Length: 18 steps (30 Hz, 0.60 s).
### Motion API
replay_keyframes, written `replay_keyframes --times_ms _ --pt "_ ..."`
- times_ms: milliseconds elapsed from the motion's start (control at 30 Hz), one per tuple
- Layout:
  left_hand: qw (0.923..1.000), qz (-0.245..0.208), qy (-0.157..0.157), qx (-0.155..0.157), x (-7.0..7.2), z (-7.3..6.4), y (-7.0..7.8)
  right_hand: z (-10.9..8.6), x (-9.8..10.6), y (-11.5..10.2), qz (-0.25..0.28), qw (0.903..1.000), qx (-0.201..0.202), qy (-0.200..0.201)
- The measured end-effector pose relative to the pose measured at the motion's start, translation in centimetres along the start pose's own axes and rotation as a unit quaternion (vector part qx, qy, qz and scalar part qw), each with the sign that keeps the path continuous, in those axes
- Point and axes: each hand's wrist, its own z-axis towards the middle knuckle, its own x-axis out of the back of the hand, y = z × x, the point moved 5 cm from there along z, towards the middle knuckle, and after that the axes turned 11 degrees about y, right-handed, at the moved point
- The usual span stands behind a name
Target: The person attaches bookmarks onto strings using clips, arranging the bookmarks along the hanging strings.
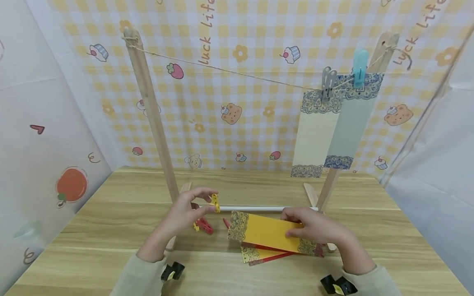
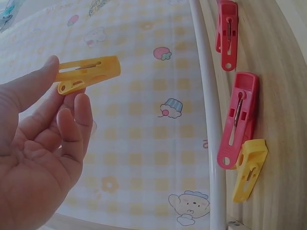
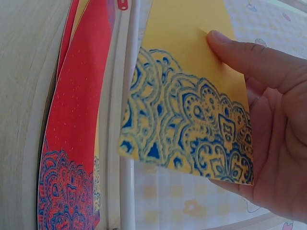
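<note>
My left hand (image 1: 187,209) pinches a yellow clothespin (image 2: 88,72) between thumb and fingers, above the table near the left post. Between the thumb and fingers of my right hand (image 1: 312,226) is a yellow card (image 1: 272,233) with blue lace-patterned ends. Beneath that card lie red and yellow cards of the same kind; one red card (image 3: 79,110) shows plainly in the right wrist view. Two red clothespins (image 2: 238,120) and another yellow clothespin (image 2: 251,170) rest on the table by the white rod, as the left wrist view shows.
A string (image 1: 222,70) sags between two wooden posts, the left one (image 1: 153,111) and the right one (image 1: 381,53). On its right half hang a cream card (image 1: 314,135) under a grey clothespin (image 1: 327,84) and a pale green card (image 1: 352,127) under a blue clothespin (image 1: 360,68). A white rod (image 1: 252,209) joins the posts low down.
</note>
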Motion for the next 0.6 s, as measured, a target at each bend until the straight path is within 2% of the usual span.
replay_keyframes --times_ms 100,333,600 --pt "1.0000 0.000 0.009 0.004 0.1 0.0 0.0 0.0 0.0 -0.1 0.000 0.9999 0.008 0.009" --pt "0.9983 -0.010 0.056 0.010 0.8 0.2 0.4 0.2 0.1 -0.3 0.015 0.9993 0.018 0.028" --pt "0.9972 -0.016 0.073 0.002 1.2 0.0 0.9 0.3 0.2 -0.5 0.032 0.9983 0.022 0.044"
